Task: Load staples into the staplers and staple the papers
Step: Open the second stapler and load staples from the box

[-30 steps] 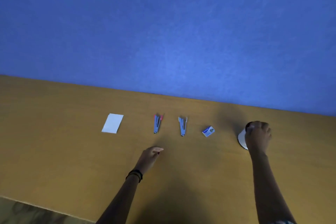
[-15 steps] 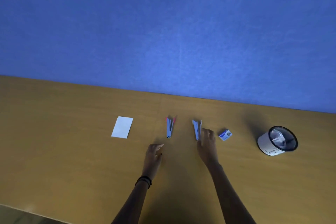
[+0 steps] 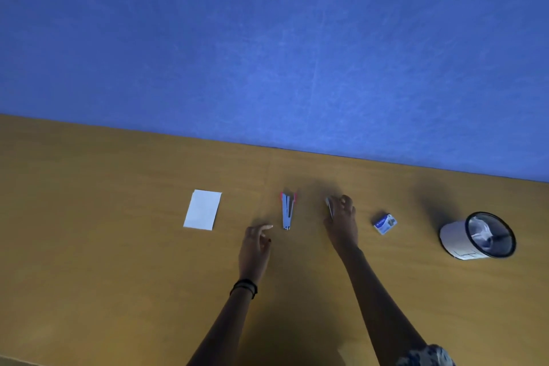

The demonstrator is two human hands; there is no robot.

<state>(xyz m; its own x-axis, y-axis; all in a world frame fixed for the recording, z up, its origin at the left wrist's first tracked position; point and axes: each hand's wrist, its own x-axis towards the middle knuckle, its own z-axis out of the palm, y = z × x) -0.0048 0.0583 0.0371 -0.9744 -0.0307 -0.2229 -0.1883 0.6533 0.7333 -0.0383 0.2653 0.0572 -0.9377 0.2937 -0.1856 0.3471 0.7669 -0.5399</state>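
papers (image 3: 203,210): white stack, flat on the tabletop (image 3: 118,246), leftmost in the row.
left grip (image 3: 255,244): I see it empty, fingers relaxed, near the pink stapler (image 3: 287,211).
pink stapler: lying splayed open, untouched.
grey stapler (image 3: 329,207): mostly hidden under the right grip (image 3: 341,223).
right grip: fingers curled round the grey stapler.
staple box (image 3: 385,223): near that hand, apart from it.
white cup (image 3: 454,239): far right, dark-rimmed.

- The right hand (image 3: 341,218) curls over the grey stapler (image 3: 329,207).
- The left hand (image 3: 255,242) lies relaxed beside the pink-tipped stapler (image 3: 287,211).
- The paper (image 3: 203,210) lies left, the staple box (image 3: 385,223) right.
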